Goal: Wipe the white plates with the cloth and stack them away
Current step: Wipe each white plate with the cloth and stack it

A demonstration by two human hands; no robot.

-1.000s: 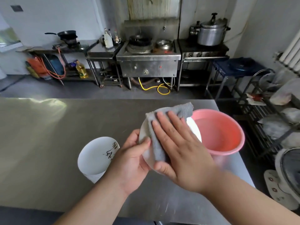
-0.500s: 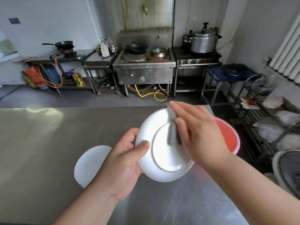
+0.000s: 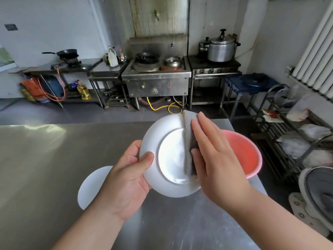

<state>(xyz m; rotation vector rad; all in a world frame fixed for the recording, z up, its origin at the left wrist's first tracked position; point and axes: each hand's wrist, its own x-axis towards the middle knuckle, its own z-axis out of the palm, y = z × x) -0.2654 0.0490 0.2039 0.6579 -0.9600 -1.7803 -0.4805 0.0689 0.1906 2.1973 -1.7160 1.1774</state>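
Head view: a white plate [image 3: 169,159] is held tilted above the steel counter [image 3: 45,168], its underside and foot ring turned toward the camera. The left hand [image 3: 126,179] grips its left rim, thumb curled over the near face and fingers out of sight behind. The right hand [image 3: 216,159] lies flat with straight fingers close together, pressing a folded grey cloth [image 3: 189,141] against the plate's right half. The plate looks like glazed ceramic: stiff, moderately heavy, brittle if dropped on steel, and probably slick if damp, so a rim pinch with fingers spread behind for support suits it better than a fingertip hold. The cloth is soft and limp; it needs a flat palm to keep it against the curve, and it will bunch at the foot ring. A second white plate [image 3: 91,184] lies on the counter to the left, partly hidden by the left wrist; whether it is one plate or the top of a stack cannot be told. A pink basin [image 3: 248,152] stands on the counter just behind the right hand.
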